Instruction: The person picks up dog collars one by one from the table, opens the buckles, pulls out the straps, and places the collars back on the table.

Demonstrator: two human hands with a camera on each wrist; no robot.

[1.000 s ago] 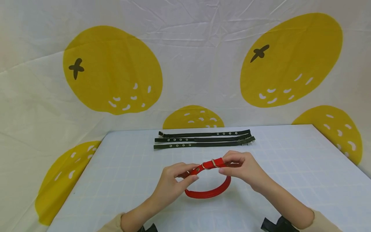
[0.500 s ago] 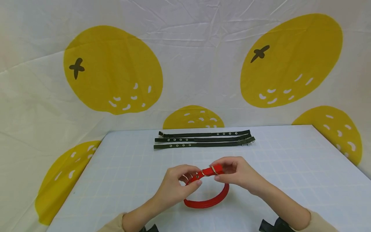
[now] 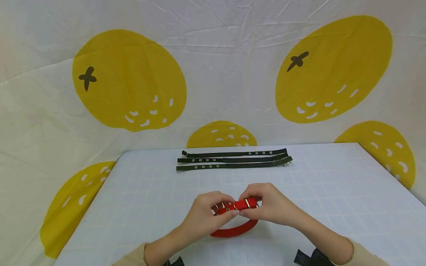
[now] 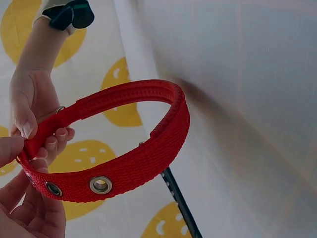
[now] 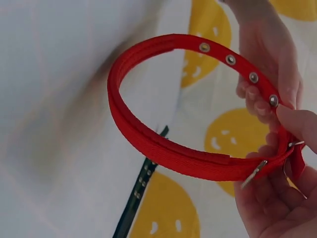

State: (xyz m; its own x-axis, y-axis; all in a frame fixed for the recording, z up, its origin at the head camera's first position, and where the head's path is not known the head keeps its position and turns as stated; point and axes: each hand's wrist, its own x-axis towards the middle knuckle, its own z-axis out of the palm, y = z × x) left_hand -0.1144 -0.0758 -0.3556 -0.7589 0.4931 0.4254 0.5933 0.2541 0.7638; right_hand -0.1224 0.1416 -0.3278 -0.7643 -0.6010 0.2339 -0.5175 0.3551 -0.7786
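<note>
A red collar (image 3: 233,232) with metal eyelets is held up in a closed loop over the front of the table. Its strap end runs through the metal buckle (image 5: 295,144), and a D-ring (image 5: 254,173) sits close by. My left hand (image 3: 199,213) pinches the eyelet section between thumb and fingers. On the buckle end, my right hand (image 3: 274,205) grips the strap, its fingertips almost meeting the left ones. From the left wrist view, the loop's lined inside and two eyelets (image 4: 100,185) show. Fingers partly hide the buckle in every view.
Several dark straps (image 3: 233,160) with eyelets, likely collars too, lie side by side at the back of the table (image 3: 139,192). Behind hangs a white cloth (image 3: 229,74) printed with yellow fruit shapes.
Both hands have come down toward the table and closer together, the right one moving leftward. The red collar has sunk with them, its buckle part now nearly level between the fingers.
</note>
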